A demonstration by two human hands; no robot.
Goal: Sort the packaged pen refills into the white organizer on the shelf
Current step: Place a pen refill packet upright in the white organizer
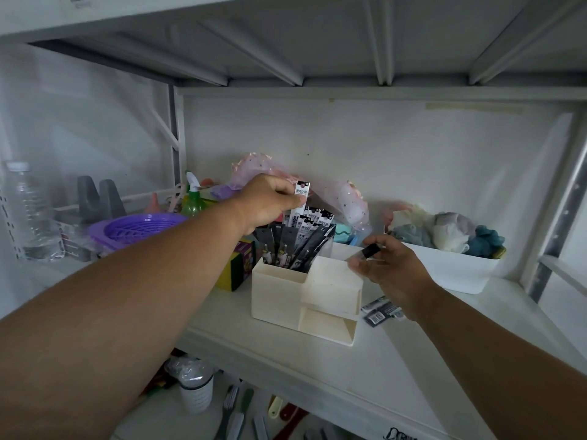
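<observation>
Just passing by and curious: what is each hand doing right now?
Left hand: grip pinching a white refill packet above the organizer.
Right hand: pinching a small dark packet.

Purple basket (139, 230), water bottle (30, 214), perhaps cloths (444, 231).

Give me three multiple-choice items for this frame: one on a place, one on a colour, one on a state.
1. Where do spare refill packets lie?
A. on the shelf, right of the white organizer
B. in the purple basket
C. on the upper shelf

2. What colour is the basket to the left?
A. red
B. purple
C. black

3. What is the left hand doing?
A. hanging open
B. pressing flat on the shelf
C. pinching a white-topped packet above the organizer

Answers: 1 A, they lie beside the right wrist; 2 B, its ribbed rim is purple; 3 C, fingers curl round the packet's top.
</observation>
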